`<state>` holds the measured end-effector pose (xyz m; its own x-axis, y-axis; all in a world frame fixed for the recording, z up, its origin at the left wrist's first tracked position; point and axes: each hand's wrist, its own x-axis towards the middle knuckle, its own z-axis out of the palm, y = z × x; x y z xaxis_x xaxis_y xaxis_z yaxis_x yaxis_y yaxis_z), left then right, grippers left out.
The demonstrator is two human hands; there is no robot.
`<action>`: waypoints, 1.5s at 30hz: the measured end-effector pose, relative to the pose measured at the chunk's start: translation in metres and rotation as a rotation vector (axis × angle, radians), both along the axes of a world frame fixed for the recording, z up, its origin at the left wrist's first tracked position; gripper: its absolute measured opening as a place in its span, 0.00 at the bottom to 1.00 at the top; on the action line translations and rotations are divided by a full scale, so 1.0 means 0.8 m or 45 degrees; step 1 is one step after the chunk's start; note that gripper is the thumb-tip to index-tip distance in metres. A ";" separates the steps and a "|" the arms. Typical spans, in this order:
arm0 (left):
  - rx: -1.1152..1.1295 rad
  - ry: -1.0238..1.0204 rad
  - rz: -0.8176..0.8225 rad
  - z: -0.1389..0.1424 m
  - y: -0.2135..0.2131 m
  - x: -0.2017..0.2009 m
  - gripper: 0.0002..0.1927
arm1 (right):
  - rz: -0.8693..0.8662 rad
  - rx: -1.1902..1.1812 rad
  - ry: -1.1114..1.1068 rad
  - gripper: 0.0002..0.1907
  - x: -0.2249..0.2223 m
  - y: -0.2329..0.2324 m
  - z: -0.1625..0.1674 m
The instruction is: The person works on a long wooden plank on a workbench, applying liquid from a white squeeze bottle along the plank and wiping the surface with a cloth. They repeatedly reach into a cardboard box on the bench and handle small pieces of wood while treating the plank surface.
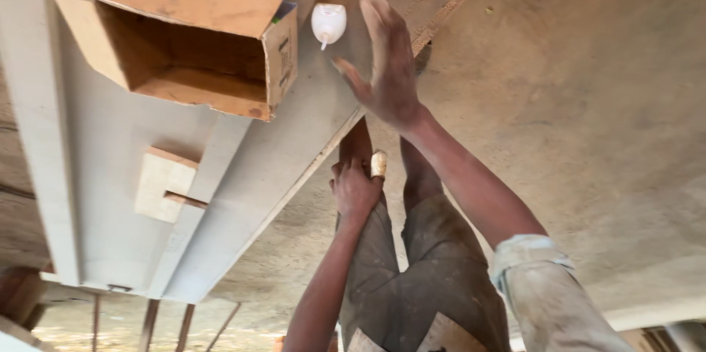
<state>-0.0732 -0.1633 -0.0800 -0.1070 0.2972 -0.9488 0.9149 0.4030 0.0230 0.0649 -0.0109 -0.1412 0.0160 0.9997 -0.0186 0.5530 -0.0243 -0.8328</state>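
Bench [103,197]: I see a long grey slab, stiff and heavy.
Box [193,32]: open cardboard on the bench, light, crushable.
Bottle [328,23]: small white plastic, light, just beside my right hand [384,65], fingers spread, empty; I'd grip its body.
Left hand [354,192]: curled around a small pale piece.

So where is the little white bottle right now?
In the head view, the white bottle sits near the top middle on the grey board, between the open cardboard box and the raised right hand.
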 end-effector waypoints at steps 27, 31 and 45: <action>-0.086 0.026 -0.183 -0.014 -0.024 0.020 0.30 | -0.399 -0.191 -0.327 0.16 0.144 -0.057 0.099; -0.091 0.027 -0.166 -0.013 -0.023 0.022 0.31 | -0.365 -0.181 -0.344 0.16 0.142 -0.055 0.106; -0.056 0.026 -0.126 -0.014 -0.029 0.022 0.28 | -0.349 -0.062 -0.391 0.17 0.174 -0.044 0.098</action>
<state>-0.0556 -0.1866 -0.0909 -0.0988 0.2656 -0.9590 0.9505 0.3105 -0.0119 0.2043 -0.0458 -0.0630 0.2937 0.9557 -0.0188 0.7432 -0.2406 -0.6243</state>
